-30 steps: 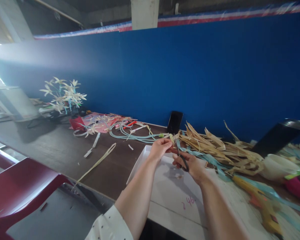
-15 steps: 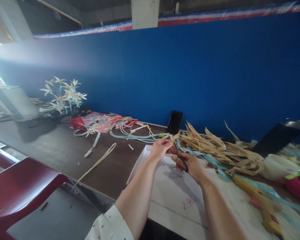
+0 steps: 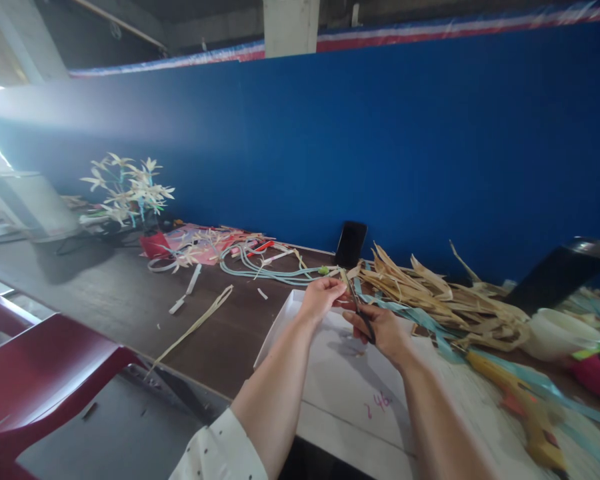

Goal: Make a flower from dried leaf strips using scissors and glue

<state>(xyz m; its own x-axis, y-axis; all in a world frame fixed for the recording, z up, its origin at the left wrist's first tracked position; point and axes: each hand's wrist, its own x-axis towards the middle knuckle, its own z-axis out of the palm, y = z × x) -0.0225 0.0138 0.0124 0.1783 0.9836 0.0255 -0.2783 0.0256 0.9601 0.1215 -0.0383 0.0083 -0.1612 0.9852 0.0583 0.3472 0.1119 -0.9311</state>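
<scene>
The right hand [image 3: 384, 328] has its grip around black-handled metal scissors [image 3: 365, 323] — the left hand [image 3: 322, 297] pinches a thin pale-yellow strip [image 3: 343, 274] beside them. Below lies a white cardboard box [image 3: 329, 387].

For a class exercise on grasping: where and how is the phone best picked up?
Probably grip the phone by its upper side edges, coming from the front: it stands tilted, seemingly leaning on the blue wall, with dry husks near its lower right.

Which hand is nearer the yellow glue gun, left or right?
Right. The right hand, holding the scissors, is left of the glue gun; the left hand is farther left.
</scene>
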